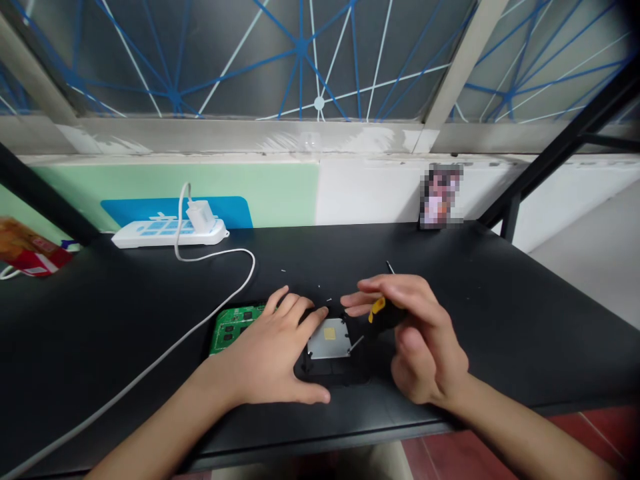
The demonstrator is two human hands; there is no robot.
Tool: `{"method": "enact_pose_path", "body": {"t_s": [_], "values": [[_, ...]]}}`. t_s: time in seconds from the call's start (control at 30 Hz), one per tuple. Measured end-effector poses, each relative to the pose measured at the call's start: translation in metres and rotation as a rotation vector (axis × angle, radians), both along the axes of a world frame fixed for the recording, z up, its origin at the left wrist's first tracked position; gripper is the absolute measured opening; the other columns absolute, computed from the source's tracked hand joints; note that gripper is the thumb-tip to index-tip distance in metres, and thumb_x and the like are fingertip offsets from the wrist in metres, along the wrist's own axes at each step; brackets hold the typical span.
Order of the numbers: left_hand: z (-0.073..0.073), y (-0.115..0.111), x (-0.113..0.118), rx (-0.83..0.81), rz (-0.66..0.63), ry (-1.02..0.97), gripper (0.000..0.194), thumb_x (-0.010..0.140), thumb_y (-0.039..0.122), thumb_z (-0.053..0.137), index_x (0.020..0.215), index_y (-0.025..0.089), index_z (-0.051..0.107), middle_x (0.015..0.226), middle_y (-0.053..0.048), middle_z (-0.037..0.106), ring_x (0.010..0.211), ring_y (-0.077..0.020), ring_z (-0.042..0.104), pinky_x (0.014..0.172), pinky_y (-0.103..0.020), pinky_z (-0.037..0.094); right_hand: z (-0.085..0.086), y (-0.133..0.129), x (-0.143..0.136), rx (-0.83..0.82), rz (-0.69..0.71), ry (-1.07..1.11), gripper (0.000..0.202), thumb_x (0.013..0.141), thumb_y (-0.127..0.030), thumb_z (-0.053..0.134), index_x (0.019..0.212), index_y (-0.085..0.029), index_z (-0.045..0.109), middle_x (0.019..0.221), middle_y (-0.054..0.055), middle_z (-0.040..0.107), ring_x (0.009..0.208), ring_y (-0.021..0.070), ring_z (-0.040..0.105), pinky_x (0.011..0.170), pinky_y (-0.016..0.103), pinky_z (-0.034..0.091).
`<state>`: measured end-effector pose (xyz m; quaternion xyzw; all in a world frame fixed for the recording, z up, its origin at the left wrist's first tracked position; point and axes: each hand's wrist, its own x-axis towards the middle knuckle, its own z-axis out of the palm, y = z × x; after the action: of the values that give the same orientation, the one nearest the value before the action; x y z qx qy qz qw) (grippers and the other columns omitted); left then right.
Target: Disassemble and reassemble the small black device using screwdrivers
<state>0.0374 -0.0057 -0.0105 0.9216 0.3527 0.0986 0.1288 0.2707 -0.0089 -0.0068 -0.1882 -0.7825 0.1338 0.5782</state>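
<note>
A black device housing [333, 370] lies near the table's front edge, with a green circuit board [231, 328] at its left and a silver metal plate [327, 347] bearing a yellowish square at its right. My left hand [275, 347] rests across the device between board and plate, palm down with fingers spread. My right hand [425, 340] is closed round a black and yellow screwdriver [379, 309]. Its thin metal shaft points down-left to the plate's lower right corner; whether the tip sits in a screw there is too small to tell.
Small screws or bits [329, 299] lie behind the device. A white power strip [170, 233] with a plugged charger stands at the back left, its white cable [175, 348] running to the front left. A red package [37, 250] is far left; a phone-like object [439, 198] leans back right.
</note>
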Motion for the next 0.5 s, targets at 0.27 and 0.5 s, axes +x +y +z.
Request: {"method": "enact_pose_path", "body": {"t_s": [0.27,0.5], "values": [[0.0030,-0.0006,0.0011,-0.006,0.003,-0.012,0.097,0.072,0.070,0.076,0.148,0.021,0.043,0.128,-0.012,0.056,0.127,-0.0392,0.050,0.121,-0.067,0.016,0.0058,0.0021,0.0024,0.053,-0.098,-0.063,0.058,0.091,-0.013,0.063,0.146,-0.027,0.050,0.106,0.008,0.067,0.089,0.0211,0.071,0.071,0.040,0.065],[0.0028,-0.0005,0.0007,0.000,0.006,0.002,0.099,0.071,0.071,0.077,0.149,0.019,0.044,0.127,-0.013,0.057,0.127,-0.0392,0.051,0.121,-0.066,0.016,0.0000,0.0046,0.0027,0.058,-0.054,0.005,0.035,0.093,-0.044,0.064,0.126,-0.034,0.061,0.089,0.004,0.057,0.072,0.0208,0.068,0.053,0.037,0.062]]}}
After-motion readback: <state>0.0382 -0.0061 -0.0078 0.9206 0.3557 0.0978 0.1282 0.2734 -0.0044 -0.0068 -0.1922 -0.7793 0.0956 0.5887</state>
